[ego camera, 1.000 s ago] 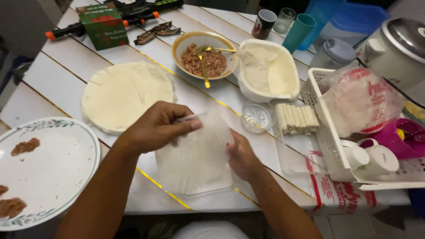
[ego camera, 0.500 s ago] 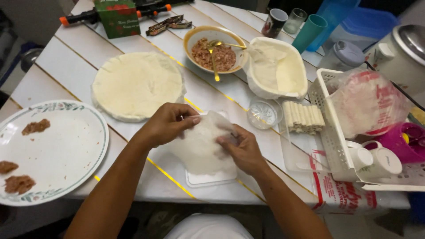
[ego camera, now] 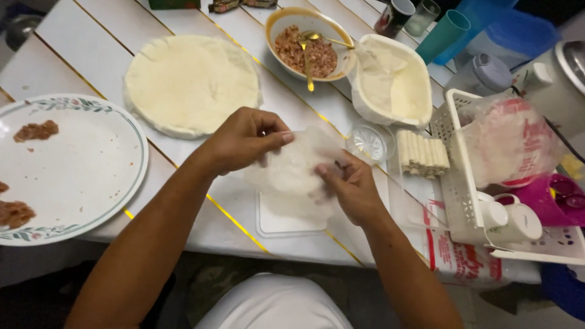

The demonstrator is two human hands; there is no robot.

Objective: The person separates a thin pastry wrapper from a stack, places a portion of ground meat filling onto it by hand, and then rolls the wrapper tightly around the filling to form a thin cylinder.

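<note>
Left hand (ego camera: 244, 140) and right hand (ego camera: 350, 189) both pinch a thin translucent wrapper (ego camera: 292, 173) at frame centre, above a white board (ego camera: 286, 222). Risk: uneven pulling likely tears the sheet.

Light falls from above, soft and fairly even, on the white slatted table (ego camera: 73, 36), which reads bright, close to washed out at its far left. The thin wrapper sheet (ego camera: 292, 173) is pale and slightly smeared by motion blur, as are the fingertips around it. Shadows under the forearms stay faint. The near edge, below the table, sinks into darkness. The far right corner is dim, and straight lines bend slightly outward there.
</note>
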